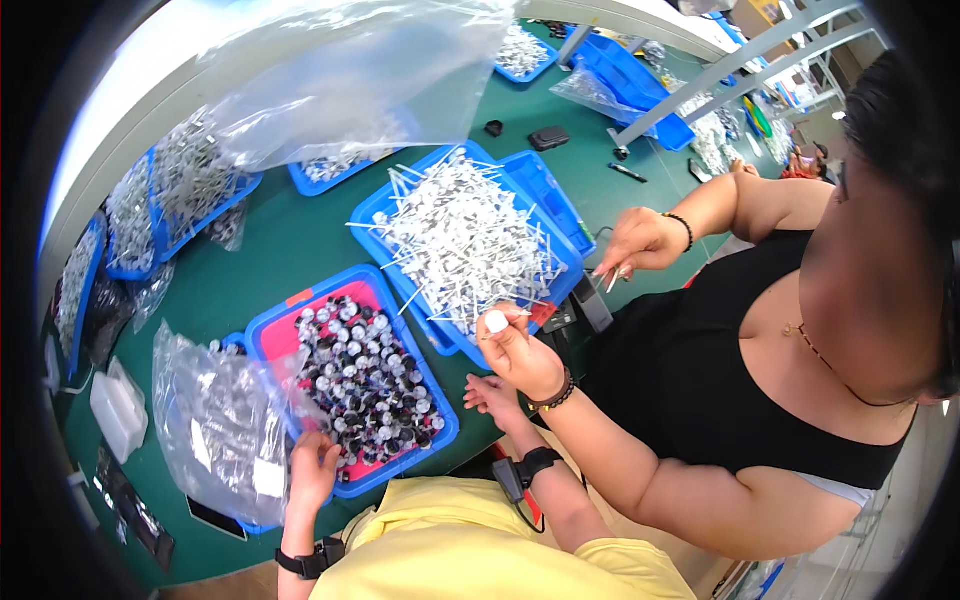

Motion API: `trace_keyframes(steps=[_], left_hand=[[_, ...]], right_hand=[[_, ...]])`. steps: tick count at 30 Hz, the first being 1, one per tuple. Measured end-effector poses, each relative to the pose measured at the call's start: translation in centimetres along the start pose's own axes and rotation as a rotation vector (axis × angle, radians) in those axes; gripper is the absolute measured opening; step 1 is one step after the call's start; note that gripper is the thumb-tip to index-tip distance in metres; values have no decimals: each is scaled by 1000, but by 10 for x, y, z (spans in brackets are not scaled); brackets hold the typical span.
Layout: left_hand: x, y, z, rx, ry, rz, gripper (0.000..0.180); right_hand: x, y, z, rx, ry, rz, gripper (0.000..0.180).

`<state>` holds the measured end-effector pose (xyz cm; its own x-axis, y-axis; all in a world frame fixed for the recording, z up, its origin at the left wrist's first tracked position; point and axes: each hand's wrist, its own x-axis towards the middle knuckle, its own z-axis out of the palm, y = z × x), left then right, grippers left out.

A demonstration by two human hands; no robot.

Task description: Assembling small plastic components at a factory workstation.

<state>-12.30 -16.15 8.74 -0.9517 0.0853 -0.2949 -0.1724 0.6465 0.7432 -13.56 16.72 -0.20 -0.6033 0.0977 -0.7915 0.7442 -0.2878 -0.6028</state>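
Note:
My left hand (313, 465) is at the near left edge of a blue tray with a pink lining (262, 330), its fingers curled over small round black-and-clear parts (365, 385). What they pinch, if anything, is too small to make out. A clear plastic bag (215, 430) lies just left of that hand. My right hand (492, 395) hovers over the table edge, right of this tray, fingers apart and nothing in them. Just above it, a co-worker's hand (520, 355) holds a white piece (496, 321) beside a heaped tray of white stemmed pieces (460, 230).
The co-worker's other hand (640, 243) pinches thin white pieces. Several blue trays of white parts (190, 175) line the far left under a hanging plastic sheet (370, 80). A phone (215, 518) and a white foam box (119, 408) lie at left. A metal rail (740, 75) stands at far right.

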Motion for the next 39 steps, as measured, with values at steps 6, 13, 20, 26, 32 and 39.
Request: trace_keyframes(steps=[6,13,20,26,32,39], left_hand=[[-10,9,-9,36,52,-22,10],[-20,22,-16,1,14,-16,11],[-27,38,-11,-146,-49,12,11],[-31,48,-12,-127,-59,81,9],[-36,56,-17,-44,-6,178,7],[-47,45,-28,-26,151,124,6]], right_hand=[[-2,-1,1,15,-44,-38,31],[-1,0,-1,-22,-13,-21,29],[2,4,-5,-56,-45,-45,24],[3,5,-6,-50,-52,-70,24],[3,6,-5,-48,-48,-79,25],[4,12,-3,-68,-46,-139,24]])
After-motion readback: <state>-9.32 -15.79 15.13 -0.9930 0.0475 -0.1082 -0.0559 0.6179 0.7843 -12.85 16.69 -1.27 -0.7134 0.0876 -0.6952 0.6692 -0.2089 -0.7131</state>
